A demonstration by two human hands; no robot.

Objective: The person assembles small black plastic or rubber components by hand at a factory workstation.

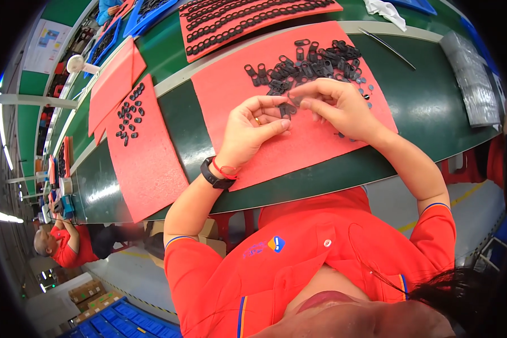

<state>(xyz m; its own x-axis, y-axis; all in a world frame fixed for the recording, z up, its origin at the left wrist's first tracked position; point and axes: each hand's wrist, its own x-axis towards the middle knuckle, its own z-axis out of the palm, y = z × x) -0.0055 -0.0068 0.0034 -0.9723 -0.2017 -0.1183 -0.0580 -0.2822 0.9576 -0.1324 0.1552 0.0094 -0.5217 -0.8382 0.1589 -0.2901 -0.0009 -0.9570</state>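
The person is working at a dark green, glossy tabletop (434, 107) with a matte red felt-like mat (231, 90) lying across it. A loose pile of small black parts (310, 62), flat oblong loops with a rubbery look, is sitting toward the mat's far edge, with a few small round black pieces scattered at the pile's right side. The left hand (253, 129) is resting palm-up on the middle of the mat, fingers curled, thumb lying across; a black part (285, 109) is touching its fingertips, just at the near fringe of the pile. The right hand (335, 104) is lying just beside it, fingers narrowed in a pinch over the same part. A second red mat (143, 163) near the tabletop's left edge is carrying a sparse scatter of the same black pieces. A thin metal rod (388, 48) is lying on the green surface past the mat's far right corner.
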